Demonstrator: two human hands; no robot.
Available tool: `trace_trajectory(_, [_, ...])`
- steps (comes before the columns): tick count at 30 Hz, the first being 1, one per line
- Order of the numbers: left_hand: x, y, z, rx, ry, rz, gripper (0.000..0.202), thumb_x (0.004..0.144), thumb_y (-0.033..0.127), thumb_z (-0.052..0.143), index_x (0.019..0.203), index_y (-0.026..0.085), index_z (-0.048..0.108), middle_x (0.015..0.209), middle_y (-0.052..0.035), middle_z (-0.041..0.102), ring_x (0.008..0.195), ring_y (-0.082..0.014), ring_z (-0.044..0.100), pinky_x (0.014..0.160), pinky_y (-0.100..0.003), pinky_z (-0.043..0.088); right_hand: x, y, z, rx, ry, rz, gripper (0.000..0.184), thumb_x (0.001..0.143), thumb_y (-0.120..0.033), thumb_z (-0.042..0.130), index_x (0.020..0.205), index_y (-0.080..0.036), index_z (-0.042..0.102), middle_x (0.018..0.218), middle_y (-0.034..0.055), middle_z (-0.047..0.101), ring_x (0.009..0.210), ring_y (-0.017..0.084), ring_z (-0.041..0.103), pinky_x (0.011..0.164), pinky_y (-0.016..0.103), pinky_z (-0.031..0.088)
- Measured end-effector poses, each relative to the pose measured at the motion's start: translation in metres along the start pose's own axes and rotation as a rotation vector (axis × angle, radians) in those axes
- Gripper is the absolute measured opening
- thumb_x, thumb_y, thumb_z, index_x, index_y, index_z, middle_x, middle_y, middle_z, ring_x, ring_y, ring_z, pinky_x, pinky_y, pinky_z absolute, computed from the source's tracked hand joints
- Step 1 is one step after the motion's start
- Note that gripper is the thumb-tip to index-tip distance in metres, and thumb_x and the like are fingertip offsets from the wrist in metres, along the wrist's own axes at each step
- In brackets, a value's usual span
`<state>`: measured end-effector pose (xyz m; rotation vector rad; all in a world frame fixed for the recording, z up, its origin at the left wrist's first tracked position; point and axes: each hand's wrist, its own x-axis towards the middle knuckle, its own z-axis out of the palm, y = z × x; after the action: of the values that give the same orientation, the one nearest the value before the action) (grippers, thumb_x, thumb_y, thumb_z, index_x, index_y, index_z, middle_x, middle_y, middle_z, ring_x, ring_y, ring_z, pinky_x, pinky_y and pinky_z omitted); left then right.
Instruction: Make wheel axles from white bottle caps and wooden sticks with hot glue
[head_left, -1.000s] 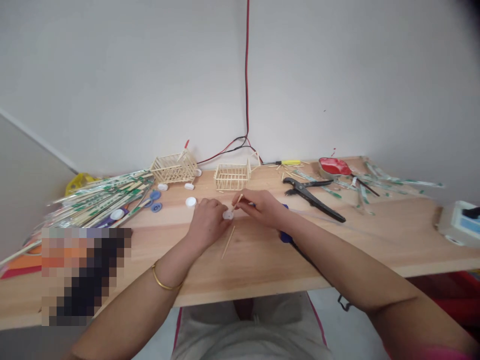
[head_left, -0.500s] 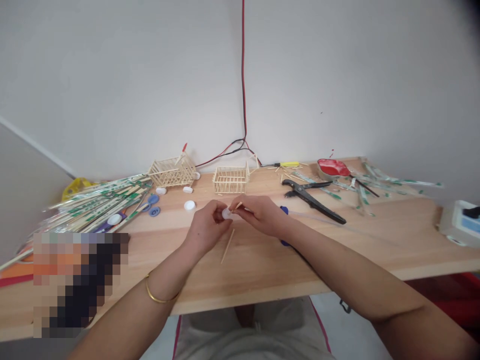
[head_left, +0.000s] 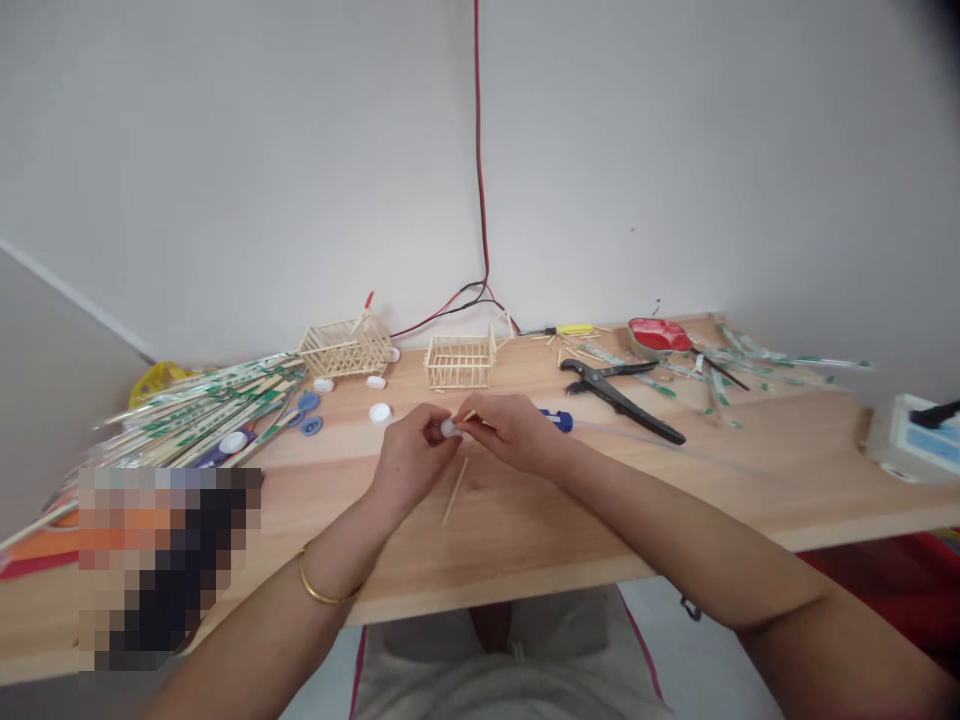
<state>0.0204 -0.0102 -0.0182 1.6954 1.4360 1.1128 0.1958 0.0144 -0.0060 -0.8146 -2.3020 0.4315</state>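
My left hand [head_left: 411, 455] pinches a small white bottle cap [head_left: 448, 428] just above the wooden table [head_left: 525, 520]. My right hand [head_left: 504, 432] meets it from the right and holds a short wooden stick [head_left: 470, 414] with its end at the cap. A longer loose stick [head_left: 455, 490] lies on the table right below both hands. A gold bangle sits on my left wrist.
Two small stick-built crates [head_left: 346, 346] [head_left: 460, 360] stand behind the hands, with loose white caps [head_left: 380, 411] and blue caps [head_left: 309, 425] nearby. A heap of wrapped chopsticks [head_left: 202, 410] lies left. Black pliers [head_left: 619, 395], a red dish [head_left: 655, 333], a blue tool [head_left: 556, 420] and a white device [head_left: 911, 440] lie right.
Both hands rose slightly off the table with the cap and stick and drew closer together. The camera shifted a little, uncovering the blue tool behind my right hand.
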Motion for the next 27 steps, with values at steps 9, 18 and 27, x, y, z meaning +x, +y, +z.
trace_trajectory(9, [-0.005,0.012,0.001,-0.003,0.082,-0.009,0.018,0.065,0.019,0.067,0.083,0.019,0.065,0.075,-0.0014,0.067,0.068,-0.015,0.06,0.066,-0.025,0.043,0.002,-0.002,0.01,0.108,0.123,0.096,0.012,0.091,-0.026,0.046,0.088,-0.021,0.056,0.083,0.0031,0.067,0.076,0.015,0.062,0.068,0.025,0.043])
trace_trajectory(18, [0.0,0.009,-0.005,-0.145,0.133,0.029,0.031,0.066,0.023,0.07,0.095,0.021,0.06,0.08,-0.001,0.064,0.071,-0.0137,0.059,0.065,-0.023,0.044,0.001,-0.019,-0.027,0.077,0.2,0.044,0.025,0.095,-0.027,0.034,0.094,-0.018,0.058,0.075,0.0036,0.058,0.073,0.015,0.054,0.068,0.026,0.042])
trace_trajectory(27, [0.003,0.007,-0.009,-0.049,0.087,0.15,0.033,0.069,0.022,0.067,0.102,0.022,0.066,0.095,-0.0029,0.065,0.075,-0.0134,0.056,0.069,-0.024,0.044,-0.003,-0.015,-0.031,-0.136,0.038,-0.01,0.026,0.09,-0.02,0.042,0.107,-0.018,0.062,0.084,0.007,0.056,0.077,0.016,0.054,0.069,0.027,0.042])
